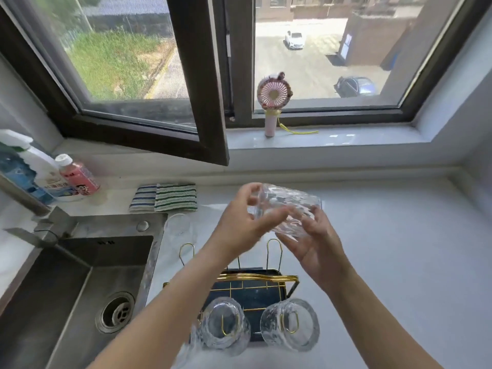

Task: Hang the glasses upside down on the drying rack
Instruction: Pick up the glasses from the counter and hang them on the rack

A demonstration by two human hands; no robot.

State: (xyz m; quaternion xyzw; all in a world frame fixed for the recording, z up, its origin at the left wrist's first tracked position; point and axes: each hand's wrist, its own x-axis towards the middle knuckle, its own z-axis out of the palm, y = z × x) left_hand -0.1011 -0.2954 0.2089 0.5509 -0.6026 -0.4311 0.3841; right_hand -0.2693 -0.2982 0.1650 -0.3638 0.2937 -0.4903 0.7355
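A clear textured glass (288, 209) lies on its side in the air above the drying rack (253, 286), a dark tray with gold wire prongs. My left hand (239, 225) grips its left end and my right hand (316, 243) supports it from below on the right. Two more glasses hang upside down on the near prongs: one on the left (225, 326), one on the right (290, 323). Two far prongs (274, 251) stand bare. Another clear glass (178, 226) stands on the counter beside the sink, left of my left arm.
A steel sink (80, 283) with a faucet (40, 222) fills the left. Two bottles (53, 177) and striped cloths (165, 197) sit behind it. A pink hand fan (273, 107) stands on the window sill. An open window frame (202, 102) juts over the counter.
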